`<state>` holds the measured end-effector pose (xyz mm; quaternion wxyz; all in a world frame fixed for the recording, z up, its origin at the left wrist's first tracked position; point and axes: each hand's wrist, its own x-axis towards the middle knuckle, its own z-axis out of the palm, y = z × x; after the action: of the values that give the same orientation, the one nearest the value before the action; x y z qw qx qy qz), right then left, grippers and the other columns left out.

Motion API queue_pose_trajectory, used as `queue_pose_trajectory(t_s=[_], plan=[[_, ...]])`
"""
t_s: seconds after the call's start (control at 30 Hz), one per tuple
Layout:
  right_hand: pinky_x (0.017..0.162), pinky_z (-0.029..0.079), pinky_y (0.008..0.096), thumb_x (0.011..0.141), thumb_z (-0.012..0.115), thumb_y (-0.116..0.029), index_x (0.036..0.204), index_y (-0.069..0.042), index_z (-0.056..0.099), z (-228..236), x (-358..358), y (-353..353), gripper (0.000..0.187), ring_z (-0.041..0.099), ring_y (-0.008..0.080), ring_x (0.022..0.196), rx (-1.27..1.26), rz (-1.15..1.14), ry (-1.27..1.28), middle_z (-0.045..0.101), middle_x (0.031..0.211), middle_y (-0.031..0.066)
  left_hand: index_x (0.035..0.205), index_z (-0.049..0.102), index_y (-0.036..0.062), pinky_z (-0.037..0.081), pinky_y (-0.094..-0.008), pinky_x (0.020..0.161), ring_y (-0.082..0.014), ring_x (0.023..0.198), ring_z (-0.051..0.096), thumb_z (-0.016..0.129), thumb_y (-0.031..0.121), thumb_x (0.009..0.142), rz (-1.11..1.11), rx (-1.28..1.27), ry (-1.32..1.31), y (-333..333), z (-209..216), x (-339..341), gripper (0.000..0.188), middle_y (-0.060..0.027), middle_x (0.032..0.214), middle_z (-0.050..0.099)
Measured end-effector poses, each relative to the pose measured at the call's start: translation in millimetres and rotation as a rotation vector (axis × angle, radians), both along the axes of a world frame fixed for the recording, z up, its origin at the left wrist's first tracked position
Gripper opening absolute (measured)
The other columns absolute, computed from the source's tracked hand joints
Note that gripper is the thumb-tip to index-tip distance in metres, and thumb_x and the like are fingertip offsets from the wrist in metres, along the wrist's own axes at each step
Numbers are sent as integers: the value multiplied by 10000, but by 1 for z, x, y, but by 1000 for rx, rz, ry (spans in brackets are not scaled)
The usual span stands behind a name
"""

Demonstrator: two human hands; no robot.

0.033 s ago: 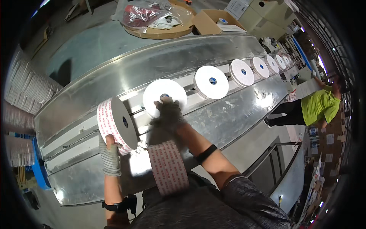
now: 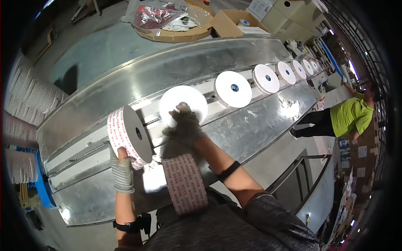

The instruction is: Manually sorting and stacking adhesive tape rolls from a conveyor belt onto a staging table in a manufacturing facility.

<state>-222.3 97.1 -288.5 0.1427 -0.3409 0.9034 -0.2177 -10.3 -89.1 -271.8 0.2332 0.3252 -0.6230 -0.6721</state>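
Note:
A broad tape roll with a red-printed rim and pale face stands tilted at the left of the row. My left hand, in a grey glove with bare fingertips, grips its near lower edge, thumb on the printed rim. Over the neighbouring white-faced roll lies my gloved right hand; its fingers are spread and touch the face near the core. Part of that roll is hidden under the hand. Another printed roll sits against my body at the table's near side.
More white rolls with blue cores run rightward along the slotted metal table. Stacked rolls rise at the far left. Beyond the table are a bagged round tray and a carton. A person in a bright shirt stands right.
The white-faced rolls on the table have shifted slightly to the right, and the tilted roll very slightly too. Both hands keep nearly the same pose.

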Motion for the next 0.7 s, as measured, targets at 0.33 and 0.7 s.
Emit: queue_pose_trajectory(t_s=[0.33,0.7], plan=[[1088,360,368,684,856,-221,1507,-24,232,84,45,3,1052,415,273,1331,-580,252,-294,455,1406,161,1440,381,36,470,-320,924,-184,1045,585,697,407,866,-143,178,338,64,61,-62,753,-84,1238,575],[1040,342,584,582,755,-557,1361,-127,527,-8,-9,-44,919,354,374,1367,197,476,64,472,1408,198,1386,436,-35,428,-393,1017,-232,1210,531,543,355,986,43,169,155,3,40,8,569,-161,1304,563]])
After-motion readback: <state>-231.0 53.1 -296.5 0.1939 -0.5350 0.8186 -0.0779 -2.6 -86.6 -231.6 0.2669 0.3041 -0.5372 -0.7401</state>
